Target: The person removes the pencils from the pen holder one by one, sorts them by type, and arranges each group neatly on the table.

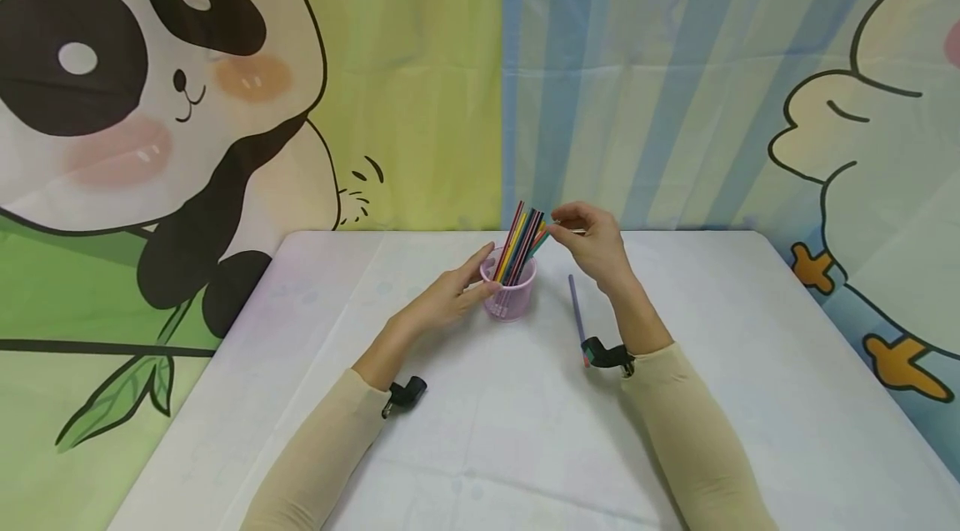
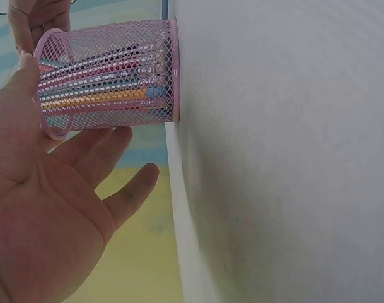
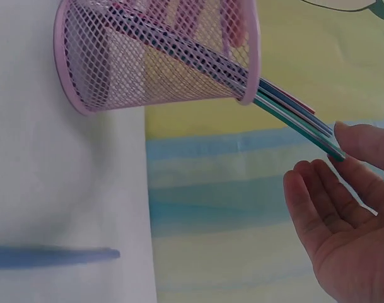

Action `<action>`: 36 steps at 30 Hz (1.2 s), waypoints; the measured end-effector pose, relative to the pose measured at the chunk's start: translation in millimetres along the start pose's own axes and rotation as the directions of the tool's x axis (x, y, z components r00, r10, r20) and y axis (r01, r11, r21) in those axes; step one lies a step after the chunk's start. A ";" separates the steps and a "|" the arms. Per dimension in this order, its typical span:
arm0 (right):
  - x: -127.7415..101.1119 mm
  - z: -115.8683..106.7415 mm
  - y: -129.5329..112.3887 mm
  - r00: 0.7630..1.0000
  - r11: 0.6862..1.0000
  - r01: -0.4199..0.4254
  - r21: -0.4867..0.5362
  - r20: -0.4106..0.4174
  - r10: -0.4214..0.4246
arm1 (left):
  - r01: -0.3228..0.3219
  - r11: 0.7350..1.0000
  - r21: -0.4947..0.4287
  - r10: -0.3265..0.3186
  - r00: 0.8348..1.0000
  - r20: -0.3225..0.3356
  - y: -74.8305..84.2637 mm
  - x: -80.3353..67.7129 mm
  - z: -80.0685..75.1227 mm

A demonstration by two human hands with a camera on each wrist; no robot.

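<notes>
1. The cup (image 1: 519, 303) of pencils (image 1: 516, 249) stands on our desk (image 1: 465, 439); the fingers of our left hand (image 1: 446, 295) grip it.
2. With our right hand's fingers, we pinch a green pencil (image 3: 305, 132) by its end; that hand (image 1: 597, 247) is above the desk.
3. A blue pencil (image 1: 577, 306) lies near the cup.

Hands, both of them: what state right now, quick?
Left hand: holding the pink mesh cup near its rim.
Right hand: apparently pinching the end of a green pencil.
</notes>
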State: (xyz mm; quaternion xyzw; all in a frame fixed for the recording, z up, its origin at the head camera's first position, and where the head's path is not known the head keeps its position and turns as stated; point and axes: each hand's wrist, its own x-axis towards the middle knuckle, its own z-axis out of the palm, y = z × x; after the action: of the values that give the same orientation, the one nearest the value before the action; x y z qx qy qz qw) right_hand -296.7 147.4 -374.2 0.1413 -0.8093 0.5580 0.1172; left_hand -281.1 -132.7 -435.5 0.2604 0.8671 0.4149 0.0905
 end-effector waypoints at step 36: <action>-1.6 15.5 -3.5 0.988 0.988 0.092 0.121 -0.132 -0.076 | 0.008 1.000 -0.002 -0.008 1.000 -0.003 0.9 -0.2 0.1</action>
State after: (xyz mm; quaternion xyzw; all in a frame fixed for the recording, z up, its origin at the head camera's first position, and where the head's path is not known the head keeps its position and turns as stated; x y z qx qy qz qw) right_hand -294.5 131.8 -377.1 0.1467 -0.7565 0.6105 0.1830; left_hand -280.6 -132.3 -434.9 0.2562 0.8678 0.4158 0.0913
